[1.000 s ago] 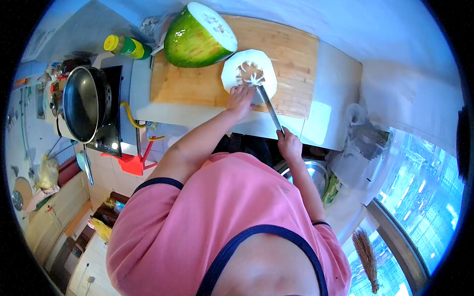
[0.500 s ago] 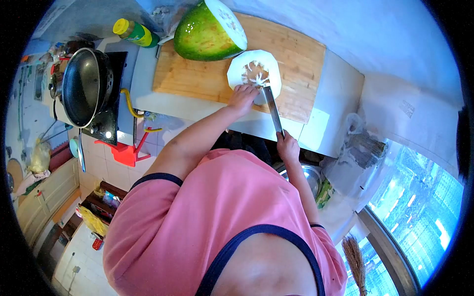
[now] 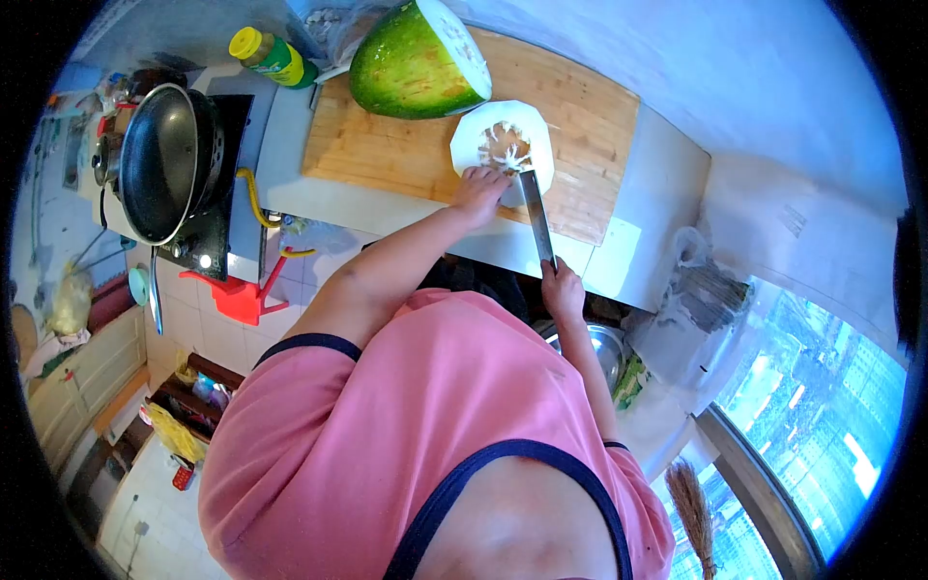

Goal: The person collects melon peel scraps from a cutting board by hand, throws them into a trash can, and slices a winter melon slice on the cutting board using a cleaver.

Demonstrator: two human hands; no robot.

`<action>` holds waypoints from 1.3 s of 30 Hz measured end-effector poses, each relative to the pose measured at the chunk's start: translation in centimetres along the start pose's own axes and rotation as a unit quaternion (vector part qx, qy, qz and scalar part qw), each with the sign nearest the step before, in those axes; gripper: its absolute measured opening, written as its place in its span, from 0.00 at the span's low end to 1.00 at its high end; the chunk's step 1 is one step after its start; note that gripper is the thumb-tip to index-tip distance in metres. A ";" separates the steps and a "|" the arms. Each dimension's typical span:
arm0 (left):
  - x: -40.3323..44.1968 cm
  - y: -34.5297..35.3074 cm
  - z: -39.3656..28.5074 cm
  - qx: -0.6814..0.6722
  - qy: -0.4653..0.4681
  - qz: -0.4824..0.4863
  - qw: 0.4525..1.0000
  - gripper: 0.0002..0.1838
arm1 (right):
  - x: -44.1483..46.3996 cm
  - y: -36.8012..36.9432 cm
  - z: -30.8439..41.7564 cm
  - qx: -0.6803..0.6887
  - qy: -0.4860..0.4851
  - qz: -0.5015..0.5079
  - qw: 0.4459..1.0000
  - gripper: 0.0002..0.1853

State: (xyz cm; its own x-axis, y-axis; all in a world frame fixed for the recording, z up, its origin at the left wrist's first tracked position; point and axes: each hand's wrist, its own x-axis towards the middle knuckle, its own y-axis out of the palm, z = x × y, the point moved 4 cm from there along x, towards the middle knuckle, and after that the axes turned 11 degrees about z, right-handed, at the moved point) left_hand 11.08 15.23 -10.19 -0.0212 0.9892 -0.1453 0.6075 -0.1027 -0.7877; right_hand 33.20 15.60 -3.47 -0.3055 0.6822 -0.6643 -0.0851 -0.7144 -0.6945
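A thick white ring of winter melon (image 3: 530, 124) with a hollow middle lies on the wooden cutting board (image 3: 592, 111). My left hand (image 3: 480, 196) grips the ring at its near edge, fingers bent over the rim. Wrapped round a handle, my right hand (image 3: 563, 290) holds a kitchen knife (image 3: 537, 220). The blade's far end is at the ring's near right side, close to my left fingertips; how deep it sits in the flesh I cannot tell. Behind the ring, to the left, rests the large green-skinned winter melon (image 3: 406, 70), its white cut face turned right.
Left of the board stands a yellow-capped bottle (image 3: 273, 58). Farther left, a dark frying pan (image 3: 162, 164) sits over the stove (image 3: 229, 126), beside a yellow hose (image 3: 253, 200). A red stool (image 3: 237, 295) is below the counter. A metal basin (image 3: 601, 350) shows beside my right forearm.
The whole view has shifted slightly. Both hands, the knife and the melon ring keep nearly the same positions relative to one another.
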 end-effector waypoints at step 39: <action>-0.3 -1.0 0.5 0.024 0.075 0.067 0.995 0.26 | -1.3 -1.2 2.4 0.059 0.048 -0.024 0.997 0.19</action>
State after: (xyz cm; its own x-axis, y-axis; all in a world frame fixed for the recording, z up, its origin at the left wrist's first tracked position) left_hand 10.12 15.02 -9.65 0.1777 0.9705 -0.1631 0.5581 -0.2359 -0.7955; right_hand 31.40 15.18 -1.05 -0.2071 0.7232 -0.6589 -0.2102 -0.6907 -0.6919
